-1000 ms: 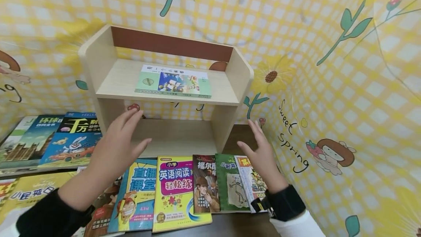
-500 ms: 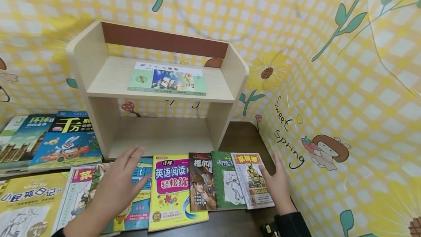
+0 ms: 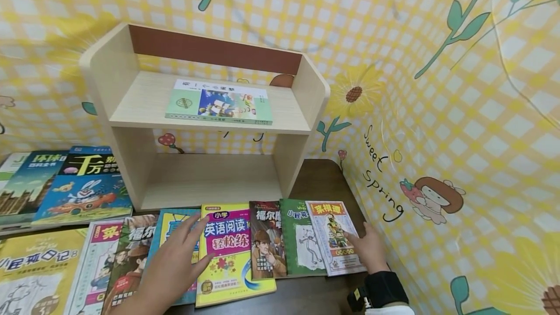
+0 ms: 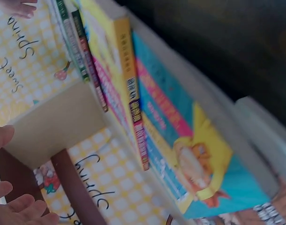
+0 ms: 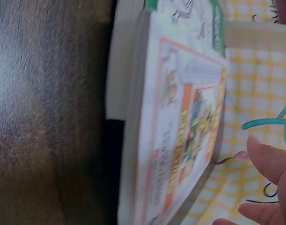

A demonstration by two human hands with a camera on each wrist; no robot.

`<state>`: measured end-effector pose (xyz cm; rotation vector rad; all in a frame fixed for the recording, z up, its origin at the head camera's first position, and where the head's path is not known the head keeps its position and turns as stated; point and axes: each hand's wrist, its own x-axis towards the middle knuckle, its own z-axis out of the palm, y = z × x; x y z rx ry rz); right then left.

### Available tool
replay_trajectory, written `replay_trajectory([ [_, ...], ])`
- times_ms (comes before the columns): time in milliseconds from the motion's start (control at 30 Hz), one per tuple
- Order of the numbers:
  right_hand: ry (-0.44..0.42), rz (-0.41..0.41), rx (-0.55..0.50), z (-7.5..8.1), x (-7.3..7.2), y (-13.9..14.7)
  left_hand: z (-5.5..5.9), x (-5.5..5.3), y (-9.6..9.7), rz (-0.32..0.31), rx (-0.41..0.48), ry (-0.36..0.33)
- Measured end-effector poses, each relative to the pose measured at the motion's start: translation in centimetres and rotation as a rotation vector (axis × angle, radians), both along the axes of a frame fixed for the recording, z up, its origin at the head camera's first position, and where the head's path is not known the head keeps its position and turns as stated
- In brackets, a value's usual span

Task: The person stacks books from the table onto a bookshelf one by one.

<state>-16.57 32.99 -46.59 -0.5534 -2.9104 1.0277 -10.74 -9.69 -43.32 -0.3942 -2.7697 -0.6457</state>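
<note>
My left hand (image 3: pixel 172 266) is held above the blue book (image 3: pixel 159 237) and the yellow English reader (image 3: pixel 227 252), its fingers spread loosely and holding nothing. In the left wrist view, its fingers (image 4: pixel 21 206) stand apart from the books. My right hand (image 3: pixel 369 247) is at the right edge of a white comic book (image 3: pixel 334 237) with an orange title. The thumb lies over that edge in the head view; the right wrist view shows the thumb (image 5: pixel 269 159) apart from the cover. A green book (image 3: pixel 302 237) and a brown detective book (image 3: pixel 268 242) lie beside the comic.
Behind the row stands a two-tier wooden shelf (image 3: pixel 210 128), with a green-and-white book (image 3: pixel 218 103) lying flat on its upper board. More books (image 3: pixel 83 188) are stacked at the left. A yellow checked cloth (image 3: pixel 393 159) covers the walls around the dark table (image 3: pixel 315 183).
Both hands have come down from in front of the shelf to the row of books. My right hand has reached the white comic's right edge. The view has shifted slightly.
</note>
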Motion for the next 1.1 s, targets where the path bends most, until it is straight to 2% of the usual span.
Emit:
replay_trajectory([
  [133, -0.062, -0.015, 0.049, -0.7, -0.3, 0.4, -0.9, 0.2, 0.2, -0.014, -0.019, -0.006],
  [233, -0.15, 0.0, 0.084, -1.1, -0.6, 0.5, -1.4, 0.4, 0.3, -0.008, -0.015, -0.031],
  [367, -0.264, 0.023, 0.052, -1.5, -1.2, 0.6, -1.9, 0.4, 0.4, -0.008, -0.001, -0.033],
  [467, -0.314, 0.028, 0.069, -1.9, -1.7, 0.8, -2.2, 0.5, 0.4, -0.01, 0.009, -0.033],
  [733, -0.38, 0.06, 0.2, -2.1, -3.1, 1.2, -2.5, 0.7, 0.7, 0.016, 0.005, -0.066],
  [967, -0.398, 0.062, 0.275, -1.7, -2.8, 0.7, -2.6, 1.0, 1.1, 0.034, -0.001, -0.159],
  [1100, -0.389, 0.075, 0.326, -1.6, -2.8, 0.5, -3.0, 1.1, 1.1, 0.03, -0.002, -0.153],
])
